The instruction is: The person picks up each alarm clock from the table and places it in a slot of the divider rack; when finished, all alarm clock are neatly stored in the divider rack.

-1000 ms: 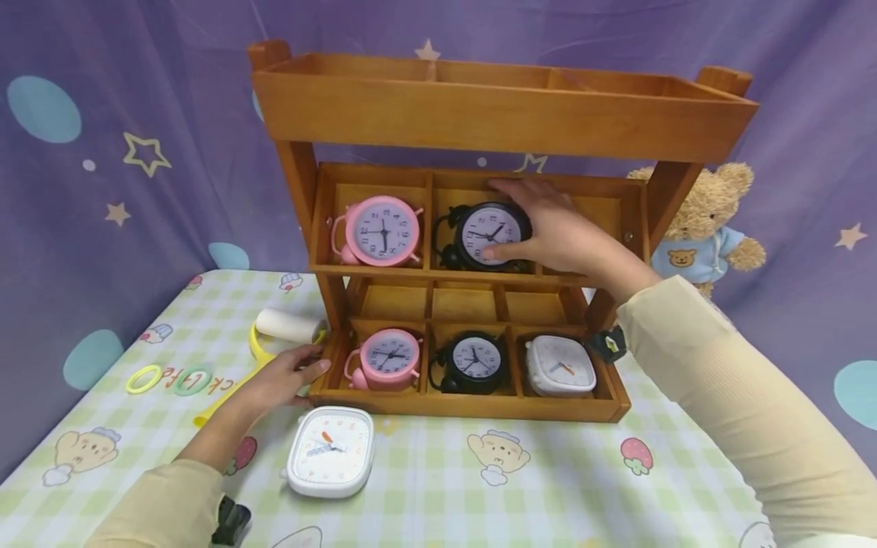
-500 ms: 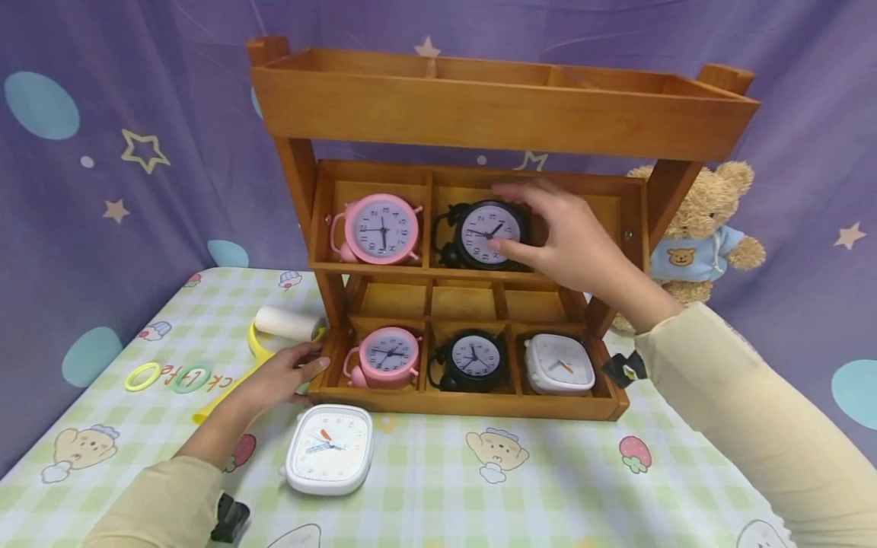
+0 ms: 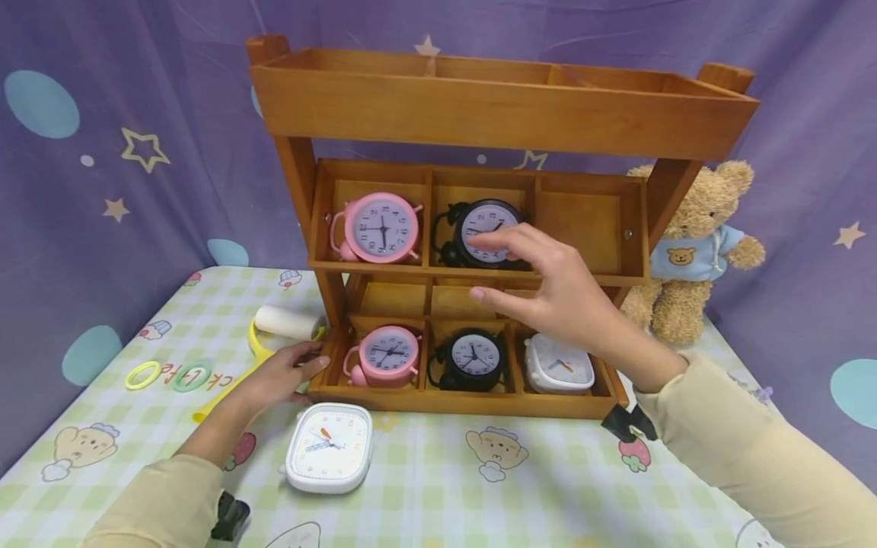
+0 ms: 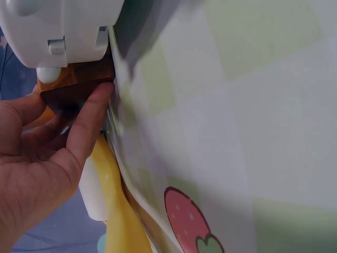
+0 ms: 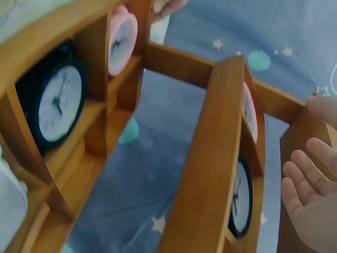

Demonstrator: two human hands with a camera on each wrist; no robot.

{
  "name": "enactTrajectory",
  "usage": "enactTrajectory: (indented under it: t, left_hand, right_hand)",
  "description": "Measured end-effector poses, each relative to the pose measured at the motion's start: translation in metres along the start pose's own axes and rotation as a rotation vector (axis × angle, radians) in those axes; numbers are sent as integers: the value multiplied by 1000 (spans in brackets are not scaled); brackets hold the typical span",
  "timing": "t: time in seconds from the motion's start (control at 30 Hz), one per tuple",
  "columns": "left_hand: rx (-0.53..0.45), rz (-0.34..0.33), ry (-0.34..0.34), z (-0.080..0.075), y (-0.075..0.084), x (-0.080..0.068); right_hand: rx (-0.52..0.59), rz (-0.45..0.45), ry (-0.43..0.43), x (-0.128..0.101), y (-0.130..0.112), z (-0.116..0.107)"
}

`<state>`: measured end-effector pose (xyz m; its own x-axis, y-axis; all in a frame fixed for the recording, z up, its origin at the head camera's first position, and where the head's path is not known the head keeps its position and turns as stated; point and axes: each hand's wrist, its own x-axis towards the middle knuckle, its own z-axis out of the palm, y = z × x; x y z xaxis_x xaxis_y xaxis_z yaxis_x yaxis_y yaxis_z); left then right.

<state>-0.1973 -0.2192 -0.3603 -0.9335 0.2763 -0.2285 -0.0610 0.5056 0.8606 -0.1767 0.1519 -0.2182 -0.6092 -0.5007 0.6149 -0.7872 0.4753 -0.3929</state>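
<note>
A three-tier wooden rack (image 3: 507, 118) stands on the table. In its middle tier lie a pink alarm clock (image 3: 381, 228) on the left and a black alarm clock (image 3: 483, 221) in the centre, both turned sideways. My right hand (image 3: 558, 285) hovers in front of that tier, fingers and thumb spread apart, holding nothing and partly overlapping the black clock. My left hand (image 3: 277, 377) grips the rack's lower left end, thumb and fingers on either side of the wood in the left wrist view. Close to it, a white square clock (image 3: 330, 449) lies face up on the table.
The bottom tier holds another pink clock (image 3: 389, 358), another black clock (image 3: 473, 360) and a white clock (image 3: 560, 364). Left of the rack are a yellow-handled lint roller (image 3: 284, 323) and two rings (image 3: 144, 376). A teddy bear (image 3: 702, 251) sits behind the right end.
My right hand has let go of the black clock in the middle tier and drawn back, down and away from the rack. My left hand stays at the rack's end.
</note>
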Motion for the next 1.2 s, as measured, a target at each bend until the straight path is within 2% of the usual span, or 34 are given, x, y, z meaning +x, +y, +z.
enactTrajectory:
  t: [0.27, 0.57, 0.97, 1.2]
  left_hand:
    - [14, 13, 4, -1, -2, 2]
    - [17, 9, 14, -3, -3, 3]
    - [20, 10, 7, -2, -4, 3]
    - [19, 17, 10, -1, -4, 3]
  right_hand:
    - [83, 22, -61, -12, -7, 28]
    - [157, 36, -165, -25, -9, 70]
    - [267, 141, -322, -54, -4, 117]
    - [338, 234, -405, -62, -8, 138]
